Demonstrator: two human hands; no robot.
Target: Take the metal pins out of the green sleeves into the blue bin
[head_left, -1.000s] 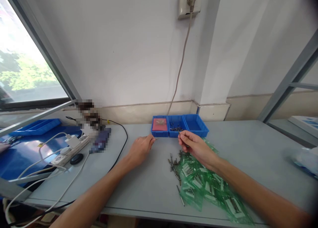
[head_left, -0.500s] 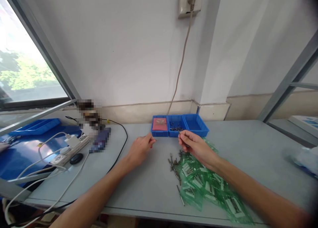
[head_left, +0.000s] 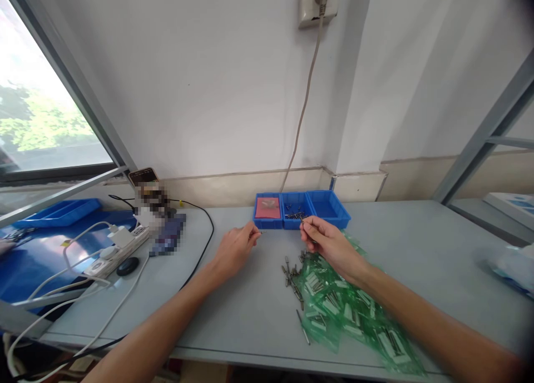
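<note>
My left hand [head_left: 236, 248] is pinched around a small thin metal pin [head_left: 262, 232], whose tip pokes out to the right above the table. My right hand [head_left: 327, 242] has thumb and forefinger closed on another small metal part [head_left: 302, 220], mostly covered by the fingers. Below it lies a loose heap of metal pins [head_left: 295, 285], with one longer pin [head_left: 303, 327] apart from them. Green plastic bags [head_left: 352, 308] holding similar metal pins and white labels spread under my right forearm.
Three joined blue bins stand near the wall: the left bin [head_left: 269, 224] holds a pink sheet, the middle bin [head_left: 297, 225] small metal parts, the right bin [head_left: 329, 209] nothing visible. Leftward are a power strip [head_left: 100, 265], white cables and a round black object [head_left: 128, 266].
Both hands keep their pinches in nearly the same places. The pin tip at my left fingers has shifted very slightly; the bins, bags and heap are unchanged.
</note>
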